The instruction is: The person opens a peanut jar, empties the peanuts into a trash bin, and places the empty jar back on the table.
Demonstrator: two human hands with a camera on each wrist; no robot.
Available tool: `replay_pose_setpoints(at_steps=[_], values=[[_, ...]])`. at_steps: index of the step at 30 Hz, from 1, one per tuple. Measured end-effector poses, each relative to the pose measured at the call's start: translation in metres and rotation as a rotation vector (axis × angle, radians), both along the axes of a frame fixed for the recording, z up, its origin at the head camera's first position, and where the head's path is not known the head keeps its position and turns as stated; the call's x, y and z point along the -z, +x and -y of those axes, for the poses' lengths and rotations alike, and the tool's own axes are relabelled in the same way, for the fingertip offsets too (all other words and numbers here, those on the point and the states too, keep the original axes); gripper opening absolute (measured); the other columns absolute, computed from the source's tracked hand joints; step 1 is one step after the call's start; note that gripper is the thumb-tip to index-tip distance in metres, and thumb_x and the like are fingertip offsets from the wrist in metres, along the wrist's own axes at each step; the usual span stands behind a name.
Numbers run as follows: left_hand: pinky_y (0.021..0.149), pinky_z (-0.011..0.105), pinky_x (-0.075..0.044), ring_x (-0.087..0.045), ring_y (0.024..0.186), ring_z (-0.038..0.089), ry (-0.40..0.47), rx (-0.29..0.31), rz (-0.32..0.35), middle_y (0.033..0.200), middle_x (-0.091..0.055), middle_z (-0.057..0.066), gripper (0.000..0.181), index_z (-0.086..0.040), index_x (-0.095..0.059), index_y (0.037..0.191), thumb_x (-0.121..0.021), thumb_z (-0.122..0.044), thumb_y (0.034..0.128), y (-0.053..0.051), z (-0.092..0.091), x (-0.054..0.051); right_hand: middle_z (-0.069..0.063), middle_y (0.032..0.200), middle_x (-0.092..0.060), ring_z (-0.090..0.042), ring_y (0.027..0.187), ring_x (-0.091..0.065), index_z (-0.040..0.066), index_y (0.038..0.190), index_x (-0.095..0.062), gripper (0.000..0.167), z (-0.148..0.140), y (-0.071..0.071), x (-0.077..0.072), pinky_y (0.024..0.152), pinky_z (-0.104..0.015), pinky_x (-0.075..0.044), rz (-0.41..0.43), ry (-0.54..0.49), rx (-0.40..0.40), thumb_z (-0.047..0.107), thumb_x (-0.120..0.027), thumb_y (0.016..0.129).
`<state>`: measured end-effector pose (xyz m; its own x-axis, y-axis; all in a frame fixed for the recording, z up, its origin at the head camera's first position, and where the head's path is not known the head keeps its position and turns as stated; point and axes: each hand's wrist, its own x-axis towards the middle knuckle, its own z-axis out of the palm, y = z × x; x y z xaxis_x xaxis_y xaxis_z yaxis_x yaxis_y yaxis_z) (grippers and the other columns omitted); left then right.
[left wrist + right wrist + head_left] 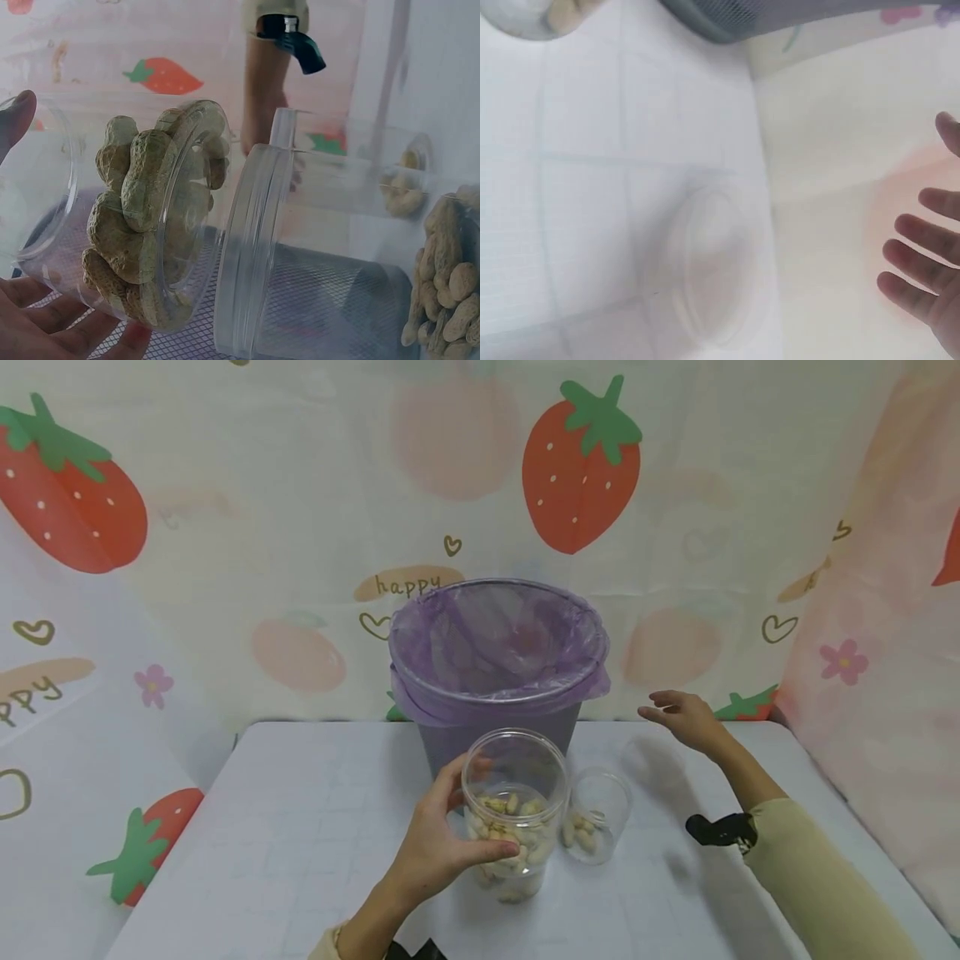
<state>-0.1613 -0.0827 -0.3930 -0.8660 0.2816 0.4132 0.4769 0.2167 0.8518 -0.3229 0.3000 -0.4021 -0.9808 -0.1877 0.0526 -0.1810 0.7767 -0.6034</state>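
Observation:
My left hand [438, 847] grips a clear plastic jar [513, 777], fingers and thumb around its sides. Unshelled peanuts [139, 217] lie in the bottom of this jar. Just beneath it, a wider clear jar [322, 285] stands on the table with more peanuts [450, 292] inside. To the right is another clear jar [600, 818] holding a few peanuts. Over the table's back right part, my right hand [686, 718] hovers with nothing in it; its fingers look spread and fairly straight in the right wrist view.
A mesh bin [480, 747] lined with a purple plastic bag [420, 693] stands behind the jars. On the white table [322, 843] below my right hand lies a clear round object, perhaps a lid [716, 270]. A strawberry-print curtain [300, 527] hangs behind the table.

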Motion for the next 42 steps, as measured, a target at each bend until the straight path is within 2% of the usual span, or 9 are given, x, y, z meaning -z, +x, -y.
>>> replay_pose_setpoints(at_steps=[10,18,21,25,28,30,34,37,42], values=[[0.1,0.04,-0.049,-0.051,0.128,0.029,-0.004,0.001,-0.015,0.141,-0.052,0.011,0.1,-0.018,-0.034,0.149,-0.09,-0.03,0.0668,-0.001,0.002,0.0,-0.03,0.131,-0.057,-0.047,0.124,-0.053,-0.008,0.136,-0.049,0.052,0.011,0.011,-0.035,0.101,-0.061,-0.043,-0.089,-0.15,-0.046,0.031,-0.051,0.102],[0.101,0.041,-0.049,-0.05,0.13,0.027,-0.014,-0.01,-0.013,0.142,-0.052,0.01,0.099,-0.017,-0.035,0.148,-0.09,-0.031,0.0673,0.0,0.002,0.0,-0.028,0.134,-0.057,-0.045,0.119,-0.057,-0.004,0.137,-0.05,0.05,0.023,0.018,-0.064,0.099,-0.059,-0.046,-0.157,-0.197,-0.051,0.03,-0.052,0.102],[0.1,0.04,-0.049,-0.05,0.13,0.027,-0.014,-0.014,-0.012,0.142,-0.053,0.009,0.099,-0.018,-0.035,0.148,-0.09,-0.031,0.067,0.001,0.001,0.0,-0.027,0.132,-0.058,-0.019,0.104,-0.067,-0.004,0.137,-0.051,0.048,0.028,0.019,-0.073,0.093,-0.037,-0.054,-0.183,-0.249,-0.047,0.029,-0.05,0.102],[0.101,0.039,-0.049,-0.051,0.13,0.027,-0.013,-0.018,-0.008,0.142,-0.053,0.009,0.099,-0.018,-0.035,0.149,-0.09,-0.031,0.0669,0.001,0.001,-0.001,-0.001,0.116,-0.069,0.01,0.093,-0.059,-0.005,0.134,-0.053,0.045,0.035,0.02,-0.083,0.082,-0.009,-0.051,-0.211,-0.369,-0.089,0.026,-0.051,0.102],[0.101,0.039,-0.048,-0.051,0.13,0.027,-0.009,-0.016,0.0,0.142,-0.052,0.01,0.099,-0.018,-0.035,0.149,-0.09,-0.032,0.0671,0.002,0.001,0.0,0.023,0.106,-0.062,0.01,0.098,-0.059,-0.006,0.134,-0.053,0.044,0.04,0.021,-0.088,0.084,-0.007,-0.049,-0.224,-0.427,-0.131,0.024,-0.052,0.102],[0.101,0.038,-0.048,-0.051,0.13,0.027,-0.008,-0.015,0.006,0.143,-0.052,0.011,0.099,-0.017,-0.035,0.149,-0.09,-0.032,0.0672,0.002,0.001,0.0,0.024,0.106,-0.061,0.011,0.099,-0.058,-0.007,0.134,-0.053,0.044,0.044,0.021,-0.092,0.085,-0.006,-0.049,-0.228,-0.44,-0.144,0.023,-0.053,0.101],[0.101,0.038,-0.048,-0.051,0.13,0.027,-0.009,-0.016,0.014,0.143,-0.052,0.01,0.099,-0.019,-0.035,0.149,-0.09,-0.031,0.0673,0.002,0.0,0.0,0.002,0.121,-0.066,0.011,0.101,-0.057,-0.005,0.134,-0.053,0.044,0.053,0.022,-0.101,0.086,-0.006,-0.048,-0.215,-0.441,-0.133,0.024,-0.054,0.101],[0.101,0.038,-0.049,-0.052,0.129,0.027,-0.005,-0.021,0.019,0.142,-0.052,0.009,0.099,-0.021,-0.035,0.149,-0.09,-0.03,0.0669,0.002,0.0,0.0,-0.019,0.134,-0.059,0.01,0.103,-0.056,-0.003,0.136,-0.052,0.046,0.06,0.023,-0.107,0.086,-0.006,-0.048,-0.191,-0.427,-0.111,0.026,-0.053,0.101],[0.1,0.036,-0.049,-0.052,0.129,0.026,0.003,-0.025,0.027,0.142,-0.053,0.008,0.099,-0.022,-0.035,0.148,-0.09,-0.027,0.0664,0.002,0.001,0.0,-0.019,0.138,-0.056,-0.003,0.103,-0.06,0.002,0.138,-0.053,0.049,0.073,0.024,-0.116,0.087,-0.011,-0.049,-0.16,-0.372,-0.043,0.033,-0.053,0.1]])
